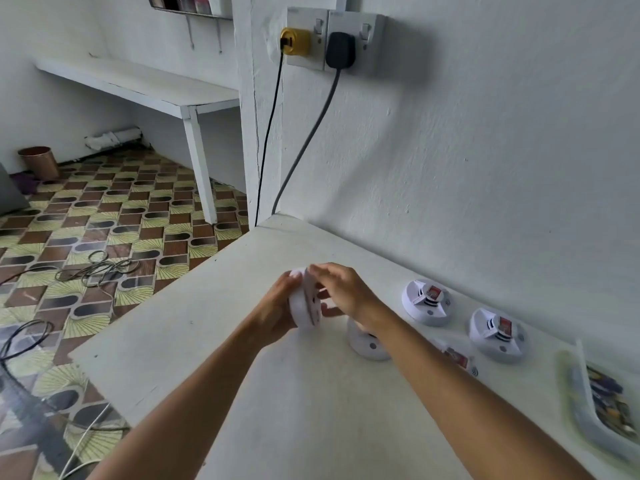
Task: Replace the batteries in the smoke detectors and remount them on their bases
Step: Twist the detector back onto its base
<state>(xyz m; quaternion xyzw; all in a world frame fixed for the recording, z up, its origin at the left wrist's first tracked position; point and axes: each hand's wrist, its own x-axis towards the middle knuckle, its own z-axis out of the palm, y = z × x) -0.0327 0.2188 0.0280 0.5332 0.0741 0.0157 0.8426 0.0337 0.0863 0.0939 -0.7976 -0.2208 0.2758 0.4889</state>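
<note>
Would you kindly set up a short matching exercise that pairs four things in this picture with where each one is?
Things:
1. held smoke detector
2. yellow plug
3. clear tray of batteries
4. copper-coloured bin

Places:
A. on the floor, far left by the wall
B. at the right end of the white table
C. between the left hand and right hand, above the table
D. in the wall socket beside a black plug

Pairs: 1-C, 2-D, 3-B, 4-A
</note>
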